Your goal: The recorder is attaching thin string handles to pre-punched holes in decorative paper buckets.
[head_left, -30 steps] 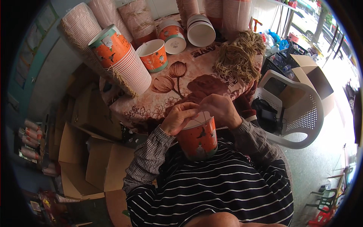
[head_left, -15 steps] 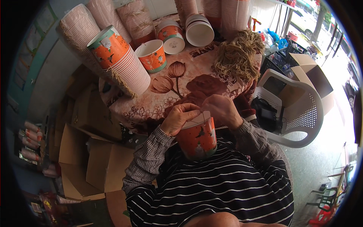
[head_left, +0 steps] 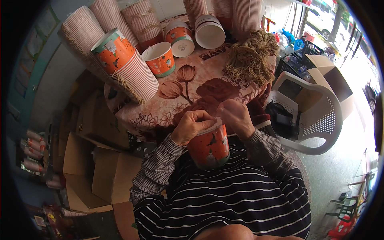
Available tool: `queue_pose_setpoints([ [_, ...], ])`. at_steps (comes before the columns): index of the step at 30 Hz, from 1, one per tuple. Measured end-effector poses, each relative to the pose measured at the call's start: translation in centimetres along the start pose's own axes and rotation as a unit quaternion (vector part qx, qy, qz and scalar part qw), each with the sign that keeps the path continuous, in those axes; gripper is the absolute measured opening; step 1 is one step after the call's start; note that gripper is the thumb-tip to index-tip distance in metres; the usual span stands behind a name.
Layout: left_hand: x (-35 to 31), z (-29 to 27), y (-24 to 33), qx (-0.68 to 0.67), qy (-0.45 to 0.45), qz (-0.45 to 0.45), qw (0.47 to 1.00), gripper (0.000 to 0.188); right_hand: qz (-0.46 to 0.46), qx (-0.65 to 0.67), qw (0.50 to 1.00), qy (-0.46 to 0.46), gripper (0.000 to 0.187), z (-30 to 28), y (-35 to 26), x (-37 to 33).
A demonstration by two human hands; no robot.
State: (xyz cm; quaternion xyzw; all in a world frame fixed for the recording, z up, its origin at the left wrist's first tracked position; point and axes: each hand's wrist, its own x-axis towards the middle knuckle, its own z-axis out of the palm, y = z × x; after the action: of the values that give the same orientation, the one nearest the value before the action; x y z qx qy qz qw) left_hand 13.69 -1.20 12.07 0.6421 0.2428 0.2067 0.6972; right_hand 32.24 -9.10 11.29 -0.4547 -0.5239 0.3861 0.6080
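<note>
An orange paper cup (head_left: 209, 148) with printed figures rests against my striped shirt, just below the table edge. My left hand (head_left: 193, 126) grips its rim on the left side, fingers curled over the top. My right hand (head_left: 237, 117) pinches the rim on the right side. Both hands cover the cup's mouth, so its inside is hidden. On the table beyond lies a heap of tan string (head_left: 252, 56).
A table with a floral cloth (head_left: 188, 92) holds long stacks of nested cups (head_left: 128, 68), a loose orange cup (head_left: 160, 59) and white-lined cups (head_left: 210, 34). A white plastic chair (head_left: 316, 120) stands at right, cardboard boxes (head_left: 96, 160) at left.
Both hands shifted slightly on the cup's rim; the cup stays in the same place against my chest.
</note>
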Motion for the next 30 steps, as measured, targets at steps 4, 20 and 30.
queue_pose_setpoints([
  [4, -0.1, 0.0, -0.2, 0.015, 0.010, 0.009, 1.000, 0.010, 0.072, 0.086, 0.994, 0.018, 0.009, 0.1, 0.5, 0.4],
  [20, -0.2, -0.1, 0.1, 0.012, 0.047, 0.093, 0.994, 0.013, 0.093, -0.022, 0.989, -0.117, 0.020, -0.7, -2.5, 0.9],
  [30, 1.2, -1.0, 1.0, 0.114, -0.030, 0.099, 0.988, 0.012, 0.097, 0.046, 0.990, -0.090, 0.030, 0.3, -3.3, 0.6],
])
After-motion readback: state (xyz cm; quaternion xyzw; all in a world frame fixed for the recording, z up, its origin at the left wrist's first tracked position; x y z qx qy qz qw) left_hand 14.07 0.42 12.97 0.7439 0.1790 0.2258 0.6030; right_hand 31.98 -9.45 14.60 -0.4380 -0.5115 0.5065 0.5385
